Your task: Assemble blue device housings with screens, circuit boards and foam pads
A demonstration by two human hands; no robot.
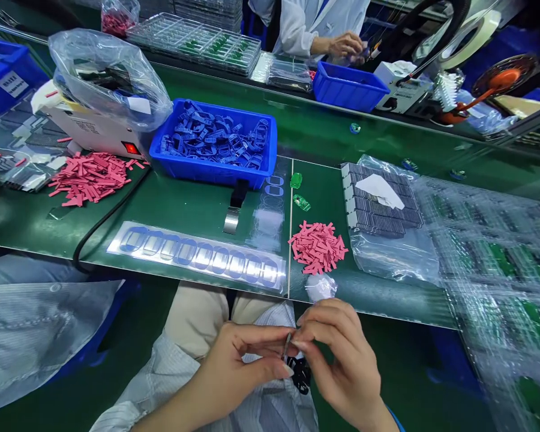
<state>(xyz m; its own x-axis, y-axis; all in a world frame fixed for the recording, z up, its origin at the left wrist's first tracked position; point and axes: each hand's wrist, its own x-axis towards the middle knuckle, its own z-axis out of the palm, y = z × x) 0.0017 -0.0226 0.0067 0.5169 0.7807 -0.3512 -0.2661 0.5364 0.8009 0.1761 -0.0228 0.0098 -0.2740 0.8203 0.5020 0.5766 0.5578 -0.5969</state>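
Note:
My left hand (pixel 247 360) is over my lap, pinching a small thin dark grey piece (pixel 287 346), seen edge-on, between thumb and fingers. Close against it on the right, my right hand (pixel 342 354) has its thumb and index finger pressed together at the piece's upper end; whatever is between those fingertips is hidden. Just below the fingers hangs a black bundle (pixel 301 375), perhaps cord. On the bench edge beyond my hands sit a crumpled white wad (pixel 321 288) and a pile of pink strips (pixel 318 247).
A blue bin (pixel 270 144) holds blue plastic frames. Before it lies a sheet of oval stickers (pixel 198 255). Green circuit boards (pixel 301 202) lie near grey stacked parts (pixel 382 204). Clear trays (pixel 499 258) stand right. Across the bench, a co-worker's hand (pixel 344 45) works beside another blue bin (pixel 348 87).

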